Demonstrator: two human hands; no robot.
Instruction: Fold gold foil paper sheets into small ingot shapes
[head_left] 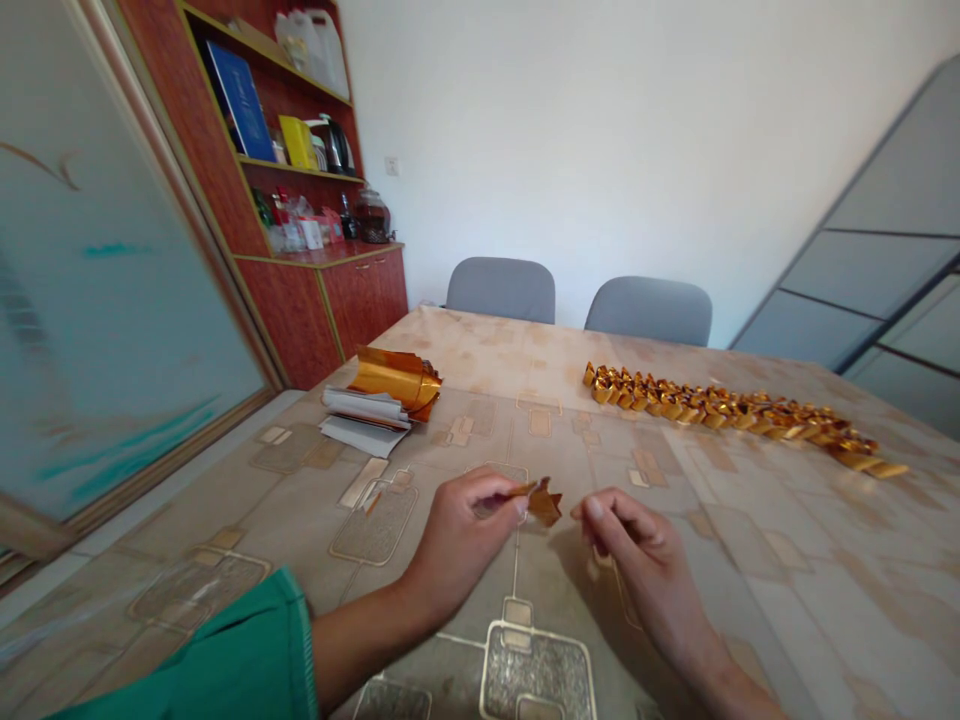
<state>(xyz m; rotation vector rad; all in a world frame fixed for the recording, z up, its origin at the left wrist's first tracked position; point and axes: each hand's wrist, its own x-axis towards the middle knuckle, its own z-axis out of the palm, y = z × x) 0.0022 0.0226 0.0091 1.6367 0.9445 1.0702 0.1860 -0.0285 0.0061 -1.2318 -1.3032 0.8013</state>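
My left hand (469, 545) pinches a small folded piece of gold foil paper (546, 503) between thumb and fingers, just above the table. The foil's free end, with pointed corners, sticks out to the right. My right hand (637, 560) is a short gap away on that side, its fingers curled in and thumb near the index finger; nothing shows in it. Farther off at the left lies a stack of gold foil sheets (394, 372), curled upward, with grey-white paper (366, 422) at its near side. Many folded gold foil pieces (720, 408) lie in long rows at the right.
A patterned cloth (465, 660) covers the table. Two grey chairs (501, 288) stand at its far edge. A reddish wooden cabinet (360, 300) with bottles and a kettle (337, 145) is at the back left, beside a frosted glass door (97, 260). Grey panels (877, 190) lean at the right.
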